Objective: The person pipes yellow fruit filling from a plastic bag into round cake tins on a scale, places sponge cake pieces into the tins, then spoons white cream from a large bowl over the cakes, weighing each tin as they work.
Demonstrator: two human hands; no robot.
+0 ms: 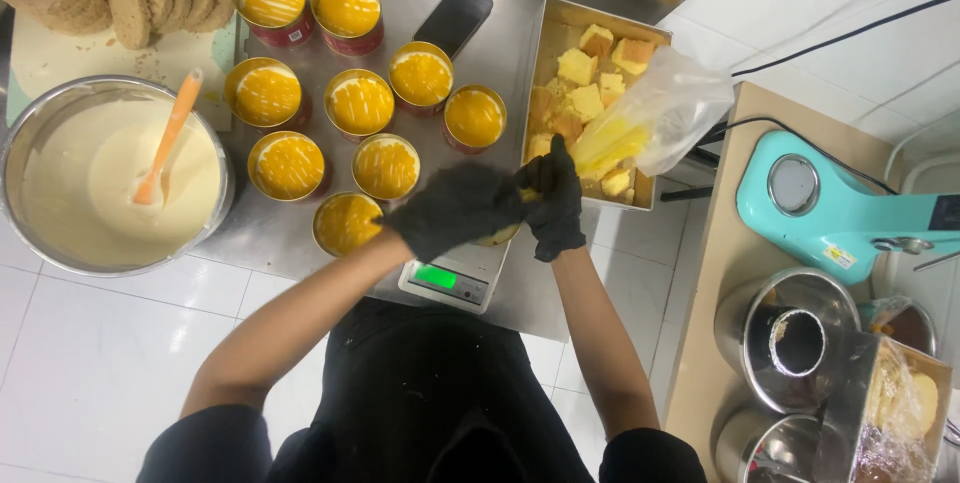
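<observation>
I am piping yellow filling: my right hand (556,205) grips the piping bag (650,118), my left hand (455,208) clasps the tin (497,234) on the scale (450,278) at the bench's near edge, next wanting a steady squeeze.

There is one view only, from a camera worn on the person's head. It looks almost straight down, from close above, so the person's own dark torso fills the near edge. The steel table (505,38) runs across the far half, a wooden counter (715,243) lies at the right, and white floor tiles show near left.
</observation>
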